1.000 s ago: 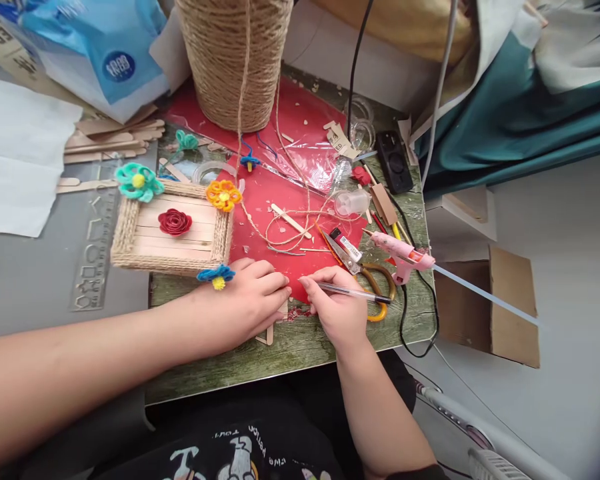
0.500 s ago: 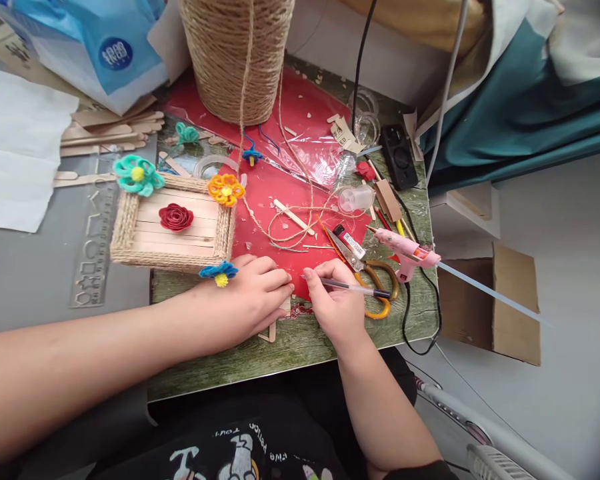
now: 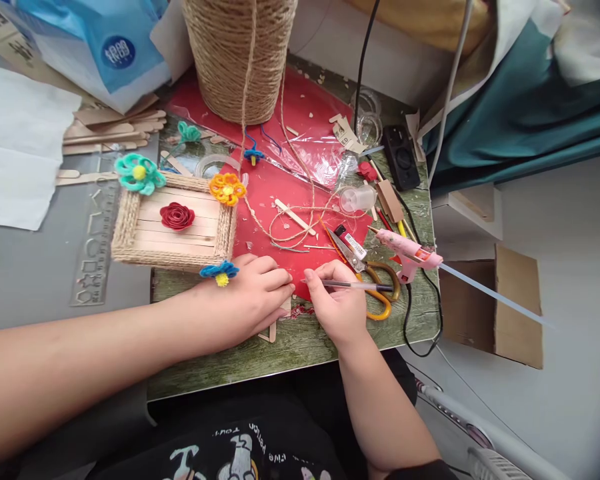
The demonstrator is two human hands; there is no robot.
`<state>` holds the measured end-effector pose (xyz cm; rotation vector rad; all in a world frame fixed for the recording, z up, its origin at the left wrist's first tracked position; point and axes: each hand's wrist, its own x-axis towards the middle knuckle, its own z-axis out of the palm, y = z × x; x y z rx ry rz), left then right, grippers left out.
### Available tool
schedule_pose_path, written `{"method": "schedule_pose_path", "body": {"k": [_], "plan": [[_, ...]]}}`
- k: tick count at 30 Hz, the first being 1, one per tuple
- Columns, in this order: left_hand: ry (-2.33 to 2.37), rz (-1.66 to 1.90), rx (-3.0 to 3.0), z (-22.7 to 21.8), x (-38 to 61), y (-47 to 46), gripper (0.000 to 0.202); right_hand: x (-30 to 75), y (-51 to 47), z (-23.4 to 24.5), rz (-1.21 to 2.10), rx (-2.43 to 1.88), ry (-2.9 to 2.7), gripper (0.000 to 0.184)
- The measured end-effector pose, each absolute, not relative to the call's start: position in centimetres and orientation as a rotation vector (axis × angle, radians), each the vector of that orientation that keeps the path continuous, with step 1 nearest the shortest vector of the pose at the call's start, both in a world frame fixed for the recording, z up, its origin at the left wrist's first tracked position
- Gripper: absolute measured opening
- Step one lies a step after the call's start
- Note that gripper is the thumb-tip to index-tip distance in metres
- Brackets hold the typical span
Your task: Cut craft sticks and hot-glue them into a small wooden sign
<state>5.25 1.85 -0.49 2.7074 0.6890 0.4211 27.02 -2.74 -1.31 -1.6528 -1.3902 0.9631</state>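
Observation:
My left hand [image 3: 253, 293] lies palm down at the near edge of the red sheet [image 3: 265, 190], fingers together and slightly bent. Pale craft sticks [image 3: 273, 332] poke out from under it. Between thumb and fingers my right hand [image 3: 341, 303] holds a pen [image 3: 357, 285], its point directed left at the red sheet. Beyond my left wrist is a craft-stick frame [image 3: 175, 256] edged with twine. A red rose [image 3: 177, 217] sits at its middle; teal [image 3: 140, 174], orange [image 3: 227, 190] and blue [image 3: 220, 272] flowers are on its corners.
Scissors [image 3: 377, 293] with orange handles lie just beyond my right hand, beside a pink glue gun [image 3: 410, 253]. A large twine spool [image 3: 240, 60] stands at the back. Leftward are a clear ruler [image 3: 91, 247], stacked craft sticks [image 3: 115, 133] and white paper [image 3: 20, 147].
The pen's rear end has dipped slightly in my right hand. My left hand has stayed in place; the whole view has shifted a little.

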Motion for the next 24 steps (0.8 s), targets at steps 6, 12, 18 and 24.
{"method": "schedule_pose_path", "body": {"k": [6, 12, 18, 24], "plan": [[0.697, 0.413, 2.704, -0.5, 5.31, 1.82, 0.026, 26.98, -3.21, -1.76, 0.95, -1.69, -1.286, 0.029], [0.691, 0.415, 2.71, -0.4, 5.18, 1.82, 0.027, 26.9, -2.98, -1.6, 0.983, -1.702, -1.283, 0.032], [0.692, 0.404, 2.699, -0.44, 5.24, 1.82, 0.026, 26.94, -2.88, -1.4, 0.986, -1.731, -1.298, 0.032], [0.688, 0.416, 2.694, -0.53, 5.29, 1.8, 0.026, 27.0, -2.71, -1.13, 0.982, -1.716, -1.349, 0.031]]}}
